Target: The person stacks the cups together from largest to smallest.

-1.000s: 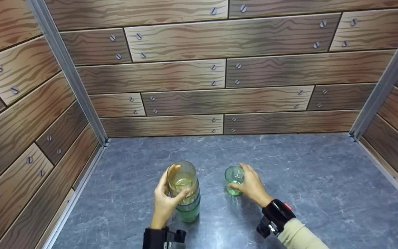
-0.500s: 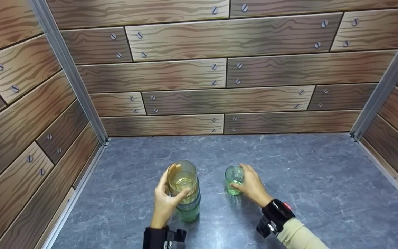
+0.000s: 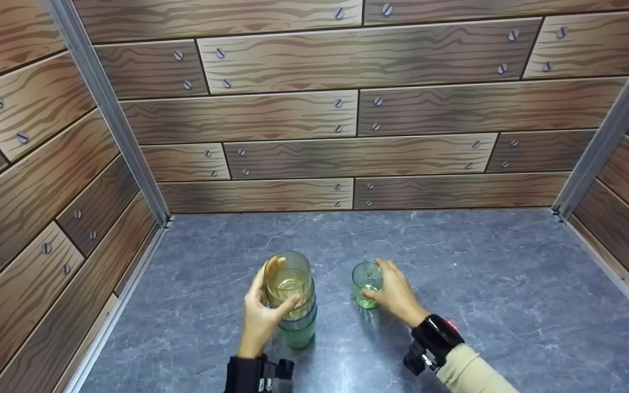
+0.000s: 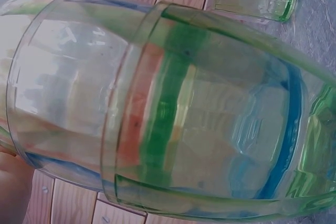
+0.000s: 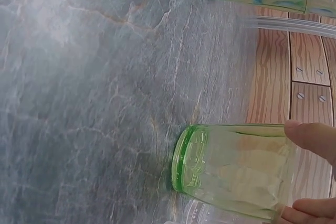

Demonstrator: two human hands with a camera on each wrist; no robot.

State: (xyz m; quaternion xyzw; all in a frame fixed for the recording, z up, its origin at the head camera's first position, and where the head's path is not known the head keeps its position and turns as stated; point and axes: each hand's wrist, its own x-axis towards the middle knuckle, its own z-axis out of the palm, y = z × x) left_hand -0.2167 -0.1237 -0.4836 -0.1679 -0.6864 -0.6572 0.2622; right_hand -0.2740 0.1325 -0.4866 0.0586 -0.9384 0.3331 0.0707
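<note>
My left hand curls round the upper part of a stack of nested tumblers. The top tumbler is yellowish; a green one forms the base on the tabletop. Through the walls in the left wrist view, a blue band and a green band show inside the stack. To the right, my right hand grips a separate light green tumbler near its rim, thumb on the near side. That tumbler is upright and its thick green base is close over the grey surface.
The grey marbled tabletop lies between wood-patterned walls, with the back wall beyond the glasses. Metal posts stand at the corners. A clear rounded edge shows beside the light green tumbler in the right wrist view.
My right hand and the light green tumbler have shifted slightly left, toward the stack. My left hand keeps its grip on the stack in about the same place.
</note>
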